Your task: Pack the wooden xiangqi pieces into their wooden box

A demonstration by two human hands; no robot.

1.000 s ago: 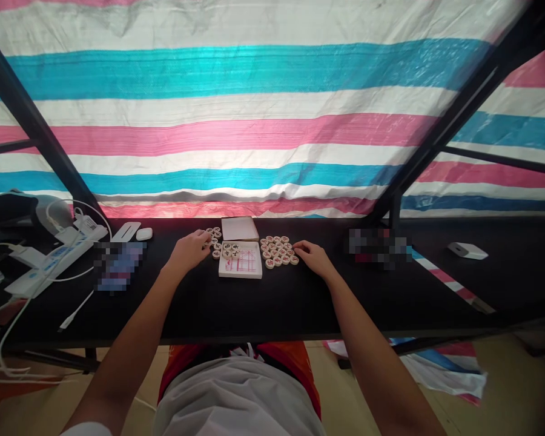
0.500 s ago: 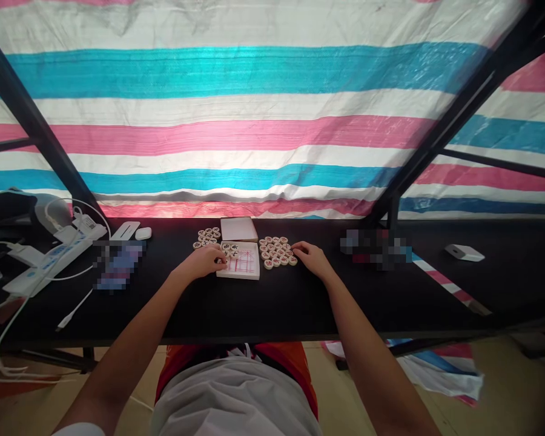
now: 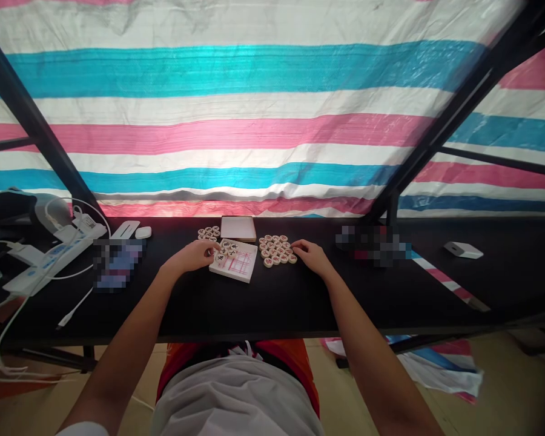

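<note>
A shallow white box (image 3: 240, 266) with a red grid inside holds several xiangqi pieces (image 3: 227, 247) in its upper left part. My left hand (image 3: 193, 255) is at the left edge of this box, its fingers curled toward the pieces; whatever lies between the fingertips is hidden. Behind that hand sits a cluster of dark-marked pieces (image 3: 208, 232), partly covered by it. To the right of the box, red-marked pieces (image 3: 276, 248) lie packed together on the table. My right hand (image 3: 312, 255) rests beside them, fingers slightly bent and apart, fingertips at the group's right edge.
An open box lid (image 3: 238, 227) lies behind the box on the black table (image 3: 254, 309). Toward the left are a power strip (image 3: 57, 257), cables, a blurred phone (image 3: 118, 266) and a white earbud case (image 3: 143, 232). A white adapter (image 3: 463, 250) sits far right.
The box has turned and slid a little left and toward me. My left hand has drawn back left from inside it to its edge. My right hand has hardly moved.
</note>
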